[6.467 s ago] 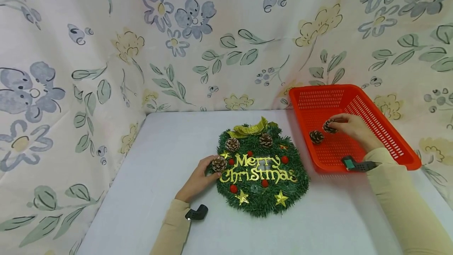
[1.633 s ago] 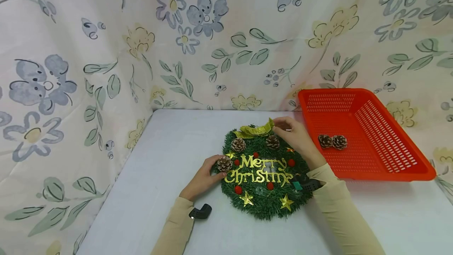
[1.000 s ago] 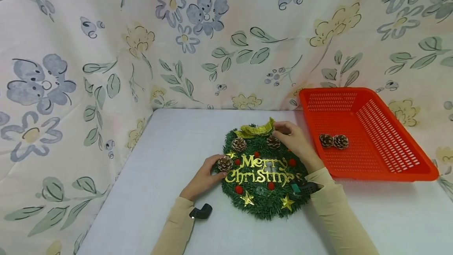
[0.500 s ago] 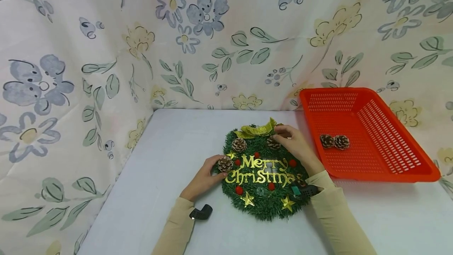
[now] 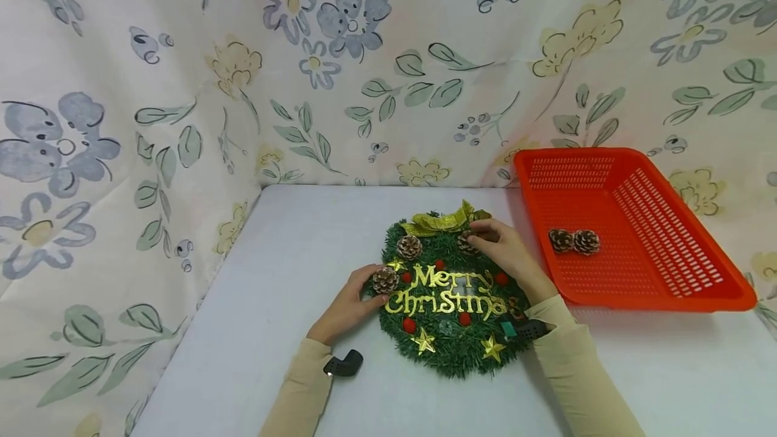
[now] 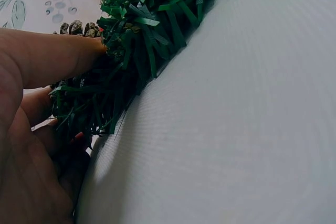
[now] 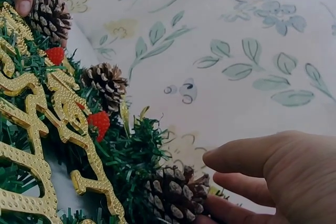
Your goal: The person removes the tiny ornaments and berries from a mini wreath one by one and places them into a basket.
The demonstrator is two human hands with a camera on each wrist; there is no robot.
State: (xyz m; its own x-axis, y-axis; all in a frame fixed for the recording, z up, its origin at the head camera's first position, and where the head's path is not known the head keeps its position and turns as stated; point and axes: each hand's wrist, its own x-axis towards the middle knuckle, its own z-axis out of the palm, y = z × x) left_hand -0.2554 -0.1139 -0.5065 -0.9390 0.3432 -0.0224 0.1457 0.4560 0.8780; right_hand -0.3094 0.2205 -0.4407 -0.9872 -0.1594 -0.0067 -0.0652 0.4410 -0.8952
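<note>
A green tinsel wreath [image 5: 446,363] lies flat, with gold "Merry Christmas" lettering [image 5: 446,290], red balls, gold stars and a gold bow [image 5: 440,222]. At its left edge my left hand [image 5: 347,305] grips the wreath beside a pinecone [image 5: 385,280]; in the left wrist view the thumb [image 6: 63,56] lies over the tinsel and fingers curl below it. My right hand [image 5: 506,251] is at the upper-right pinecone [image 7: 176,192]. In the right wrist view its upper digit stands clear of that cone and a lower finger reaches it. Another pinecone [image 5: 409,247] sits at upper left.
To the right stands a red perforated basket [image 5: 655,299] holding two pinecones [image 5: 586,242] side by side. White cloth covers the table [image 5: 243,356]. A floral curtain [image 5: 388,133] hangs behind and along the left side.
Earlier my right hand was in the basket at a pinecone, then at the bow. It has since moved slightly down to the upper-right pinecone. My left hand keeps its hold on the wreath.
</note>
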